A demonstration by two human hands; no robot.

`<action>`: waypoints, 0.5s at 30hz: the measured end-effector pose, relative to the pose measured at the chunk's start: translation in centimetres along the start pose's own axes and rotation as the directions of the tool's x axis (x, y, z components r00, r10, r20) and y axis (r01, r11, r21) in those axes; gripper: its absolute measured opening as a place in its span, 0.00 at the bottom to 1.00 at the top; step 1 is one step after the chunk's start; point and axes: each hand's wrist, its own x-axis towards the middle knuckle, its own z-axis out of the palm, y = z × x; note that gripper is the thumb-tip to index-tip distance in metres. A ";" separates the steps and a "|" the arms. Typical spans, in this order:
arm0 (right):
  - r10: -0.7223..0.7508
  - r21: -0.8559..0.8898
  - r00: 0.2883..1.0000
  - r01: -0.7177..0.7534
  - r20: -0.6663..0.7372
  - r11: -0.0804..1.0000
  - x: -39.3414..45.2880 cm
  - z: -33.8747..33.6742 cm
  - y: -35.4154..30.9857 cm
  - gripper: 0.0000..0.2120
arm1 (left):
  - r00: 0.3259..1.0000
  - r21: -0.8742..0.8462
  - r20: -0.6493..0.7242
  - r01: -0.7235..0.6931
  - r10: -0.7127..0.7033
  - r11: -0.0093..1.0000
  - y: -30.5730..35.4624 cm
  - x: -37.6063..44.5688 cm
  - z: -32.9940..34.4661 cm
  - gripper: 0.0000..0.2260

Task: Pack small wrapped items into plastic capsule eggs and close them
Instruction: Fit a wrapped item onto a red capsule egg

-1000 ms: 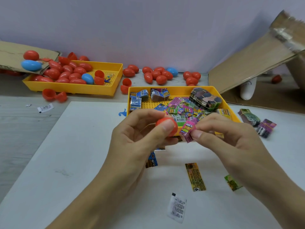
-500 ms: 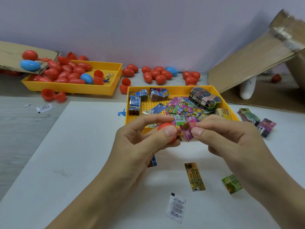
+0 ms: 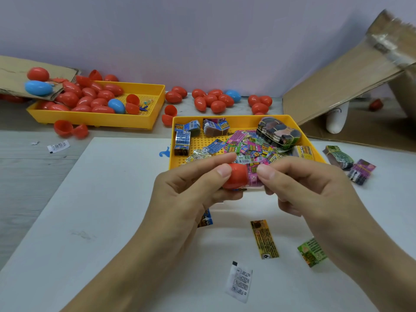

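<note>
My left hand grips a red capsule egg half between thumb and fingers, its open end facing right. My right hand pinches a small pink wrapped item whose left end sits at or just inside the egg's mouth. Both hands hover over the front edge of the near yellow tray, which holds several colourful wrapped packets. Whether the item is partly inside is hidden by my thumbs.
A second yellow tray at the back left holds several red and blue eggs. More eggs lie along the wall. Loose wrappers and a white sachet lie on the white sheet. Cardboard leans at right.
My right hand has brought the pink wrapped item leftward from beside the egg half up against its opening. Both hands sit slightly closer together.
</note>
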 end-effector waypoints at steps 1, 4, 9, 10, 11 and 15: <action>0.005 0.000 1.000 -0.005 -0.013 1.000 0.0 0.0 0.1 0.10 | 1.000 0.009 0.008 0.001 -0.001 1.000 0.0 0.0 0.0 0.11; 0.032 0.010 0.999 -0.032 -0.032 0.999 0.0 0.0 0.3 0.06 | 1.000 0.035 0.029 0.000 -0.001 0.999 -0.1 0.0 0.0 0.12; 0.037 0.055 0.999 -0.037 -0.013 0.998 -0.1 0.1 0.1 0.03 | 0.999 0.077 0.052 -0.004 0.000 0.997 -0.4 -0.1 0.0 0.12; 0.031 0.071 1.000 -0.030 -0.005 0.997 -0.1 0.1 0.1 0.02 | 0.999 0.077 0.048 -0.004 0.001 0.997 -0.4 -0.1 0.0 0.12; 0.024 0.086 1.000 -0.024 0.001 0.996 0.0 0.1 0.1 0.02 | 0.999 0.076 0.045 -0.004 0.001 0.997 -0.5 -0.1 0.0 0.12; 0.005 0.097 1.000 -0.006 0.010 0.995 0.0 0.1 0.1 0.03 | 0.999 0.075 0.053 0.001 -0.005 0.997 -0.6 -0.1 -0.1 0.12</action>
